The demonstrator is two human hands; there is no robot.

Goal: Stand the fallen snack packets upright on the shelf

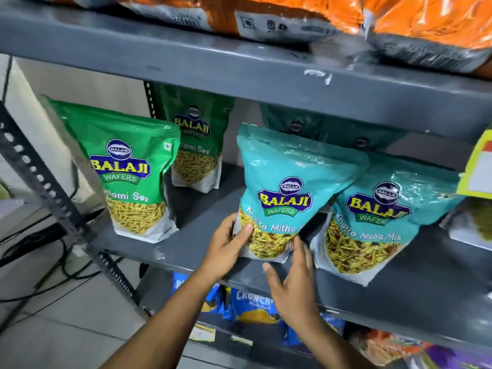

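Observation:
A teal Khatta Mitha Mix packet (287,187) stands upright near the front of the grey middle shelf (202,214). My left hand (226,246) grips its lower left corner, thumb across the clear window. My right hand (292,286) is beside its lower right corner with fingers spread, touching or nearly touching the bottom edge. A second teal packet (378,217) stands just to the right, leaning slightly. Two green Sev packets stand at the left, one in front (125,171) and one behind (197,139). More teal packets (332,131) stand in the back row.
The upper shelf board (239,65) carries orange and grey bags (292,14). A yellow price tag (479,166) hangs at the right edge. Blue snack bags (253,304) sit on the lower shelf. The perforated rack post (53,198) runs down the left, with black cables (40,251) on the floor.

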